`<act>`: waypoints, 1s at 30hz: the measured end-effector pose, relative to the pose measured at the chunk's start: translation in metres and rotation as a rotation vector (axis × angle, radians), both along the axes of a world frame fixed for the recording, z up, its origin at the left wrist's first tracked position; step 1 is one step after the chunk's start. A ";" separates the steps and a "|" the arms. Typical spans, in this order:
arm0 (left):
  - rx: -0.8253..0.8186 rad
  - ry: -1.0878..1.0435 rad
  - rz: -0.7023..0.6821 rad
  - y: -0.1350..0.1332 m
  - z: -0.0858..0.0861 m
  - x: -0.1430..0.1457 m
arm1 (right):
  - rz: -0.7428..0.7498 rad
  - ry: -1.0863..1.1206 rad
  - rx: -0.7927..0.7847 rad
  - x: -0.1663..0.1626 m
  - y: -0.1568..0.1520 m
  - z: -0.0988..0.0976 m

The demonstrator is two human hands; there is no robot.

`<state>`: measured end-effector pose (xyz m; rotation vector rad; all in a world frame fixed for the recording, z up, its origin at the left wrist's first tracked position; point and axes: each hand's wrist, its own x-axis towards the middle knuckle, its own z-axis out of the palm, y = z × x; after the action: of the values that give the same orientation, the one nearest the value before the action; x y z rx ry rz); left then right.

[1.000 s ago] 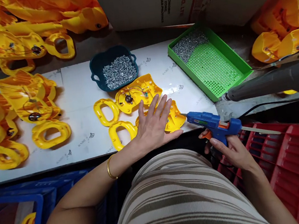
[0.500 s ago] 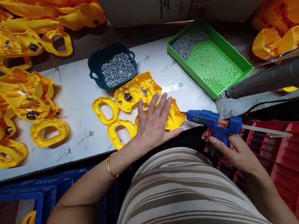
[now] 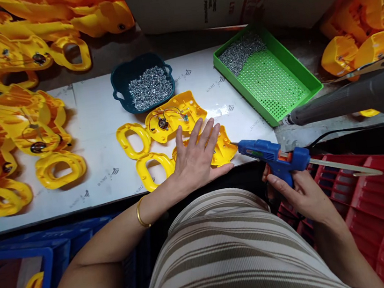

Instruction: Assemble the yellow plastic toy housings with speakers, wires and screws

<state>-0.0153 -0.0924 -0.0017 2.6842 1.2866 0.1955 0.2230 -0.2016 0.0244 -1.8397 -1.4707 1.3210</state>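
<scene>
The yellow shell (image 3: 224, 150) lies beneath the widely spread left hand (image 3: 196, 161), while the right hand (image 3: 299, 192) grips the blue glue gun (image 3: 268, 152).

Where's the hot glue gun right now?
Head view, right of centre: the blue hot glue gun is in the right hand, nozzle at the right end of the yellow plastic shell under the left hand.

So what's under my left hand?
A yellow plastic shell lies beneath your left hand; its end by the blue glue gun shows, but its middle is covered, so whatever sits there can't be seen.
</scene>
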 end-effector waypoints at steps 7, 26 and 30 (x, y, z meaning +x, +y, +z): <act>-0.005 0.005 0.005 -0.001 0.000 0.000 | -0.004 -0.046 -0.006 -0.001 -0.002 0.003; -0.031 -0.039 0.025 -0.002 0.002 0.000 | -0.110 0.340 -0.184 0.001 0.008 0.007; -0.052 -0.017 0.027 0.000 0.003 -0.003 | -0.086 0.604 -0.343 0.010 0.005 0.006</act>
<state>-0.0181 -0.0922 0.0010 2.6173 1.3059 0.1849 0.2330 -0.1964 0.0308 -1.4602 -0.8788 1.9532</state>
